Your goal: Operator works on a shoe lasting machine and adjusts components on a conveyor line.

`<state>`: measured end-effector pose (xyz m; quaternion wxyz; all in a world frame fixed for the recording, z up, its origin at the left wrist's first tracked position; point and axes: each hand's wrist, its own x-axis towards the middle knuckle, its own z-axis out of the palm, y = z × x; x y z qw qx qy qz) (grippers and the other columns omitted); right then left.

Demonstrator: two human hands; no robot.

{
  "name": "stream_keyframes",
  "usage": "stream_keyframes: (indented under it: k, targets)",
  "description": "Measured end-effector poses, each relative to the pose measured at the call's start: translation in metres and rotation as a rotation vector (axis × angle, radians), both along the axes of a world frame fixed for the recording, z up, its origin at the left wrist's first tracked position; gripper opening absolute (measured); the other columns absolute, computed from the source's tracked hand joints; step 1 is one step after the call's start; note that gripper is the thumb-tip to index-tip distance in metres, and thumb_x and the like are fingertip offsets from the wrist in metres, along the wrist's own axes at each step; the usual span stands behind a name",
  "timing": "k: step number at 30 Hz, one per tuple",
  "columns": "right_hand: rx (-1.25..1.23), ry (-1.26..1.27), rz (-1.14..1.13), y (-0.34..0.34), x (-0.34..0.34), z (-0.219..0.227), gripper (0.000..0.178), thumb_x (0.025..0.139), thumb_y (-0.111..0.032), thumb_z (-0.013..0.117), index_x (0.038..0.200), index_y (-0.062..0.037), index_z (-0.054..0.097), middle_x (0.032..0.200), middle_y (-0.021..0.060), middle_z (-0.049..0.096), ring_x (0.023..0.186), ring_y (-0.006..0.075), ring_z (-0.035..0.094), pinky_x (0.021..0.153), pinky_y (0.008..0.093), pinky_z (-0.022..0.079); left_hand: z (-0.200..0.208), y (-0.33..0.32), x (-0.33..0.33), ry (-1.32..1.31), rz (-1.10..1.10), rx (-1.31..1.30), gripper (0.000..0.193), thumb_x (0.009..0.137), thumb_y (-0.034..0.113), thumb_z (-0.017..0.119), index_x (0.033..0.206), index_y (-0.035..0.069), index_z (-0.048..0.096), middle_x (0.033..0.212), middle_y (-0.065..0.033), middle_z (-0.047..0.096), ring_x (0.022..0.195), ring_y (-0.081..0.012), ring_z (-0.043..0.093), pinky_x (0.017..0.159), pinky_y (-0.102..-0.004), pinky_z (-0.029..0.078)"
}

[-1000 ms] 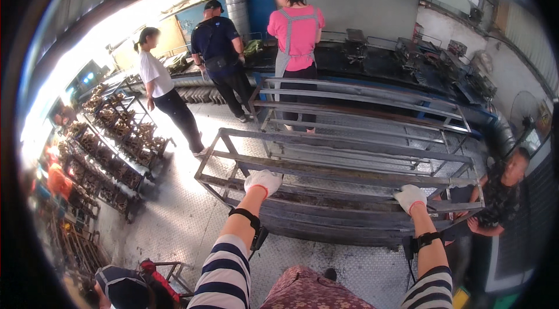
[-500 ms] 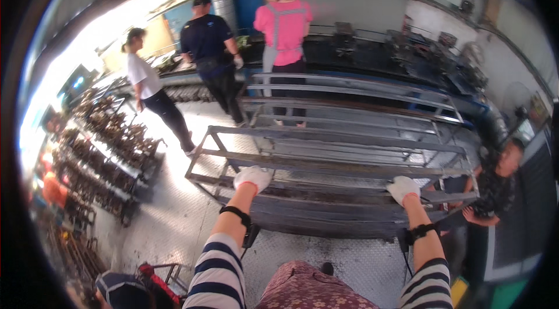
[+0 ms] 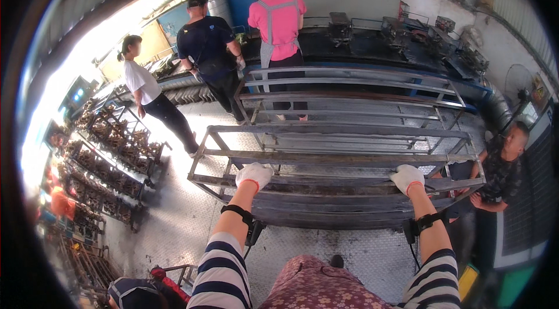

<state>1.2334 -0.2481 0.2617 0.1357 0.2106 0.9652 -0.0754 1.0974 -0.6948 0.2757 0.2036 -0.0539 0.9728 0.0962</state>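
Observation:
A long grey metal rack (image 3: 335,183) with several parallel rails stretches across in front of me. My left hand (image 3: 254,176), in a white glove, is closed over its near upper rail towards the left end. Farther right on the same rail, my right hand (image 3: 407,179) grips it in a matching glove. Both arms reach forward, with a black strap round each wrist. The undersides of my fingers are hidden behind the rail.
A second metal rack (image 3: 349,98) stands just beyond. Three people stand past it, near a long dark workbench (image 3: 372,53). Another person (image 3: 502,160) is by the rack's right end. Racks of metal parts (image 3: 110,160) line the left; a capped person (image 3: 137,292) is at lower left.
The view has shifted slightly. Both hands keep their hold on the rail, and the right one appears a little higher in view. The person at right appears slightly farther right and higher.

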Motion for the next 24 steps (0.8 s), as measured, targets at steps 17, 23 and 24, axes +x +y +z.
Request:
stream_keyframes:
  k: [17,23,24]
  targets:
    - [-0.011,0.011,-0.005,0.0,0.0,0.001,0.044,0.084,-0.037,0.057,0.109,-0.0055,0.075,0.117,0.0201,0.071,0.11,0.0393,0.067,0.096,0.0467,0.052,0.004,0.003,0.001,-0.015,-0.038,-0.035,0.055,0.092,0.044,0.047,0.123,0.005,0.071,0.131,-0.018,0.066,0.125,-0.0369,0.061,0.105,-0.044,0.047]
    - [0.001,0.021,0.001,0.005,-0.001,-0.007,0.044,0.084,-0.037,0.056,0.108,-0.0056,0.075,0.116,0.0206,0.071,0.11,0.0392,0.067,0.096,0.0469,0.053,0.009,0.004,0.003,-0.024,-0.042,-0.029,0.057,0.093,0.046,0.046,0.124,0.005,0.07,0.133,-0.0189,0.065,0.126,-0.0371,0.06,0.105,-0.0446,0.047]
    - [-0.002,0.022,-0.001,0.003,-0.001,-0.006,0.044,0.084,-0.037,0.056,0.108,-0.0056,0.075,0.116,0.0206,0.071,0.11,0.0391,0.067,0.096,0.0469,0.053,0.01,0.003,0.003,-0.031,-0.039,-0.022,0.058,0.093,0.047,0.045,0.124,0.004,0.07,0.133,-0.0192,0.065,0.127,-0.0372,0.059,0.105,-0.0447,0.047]
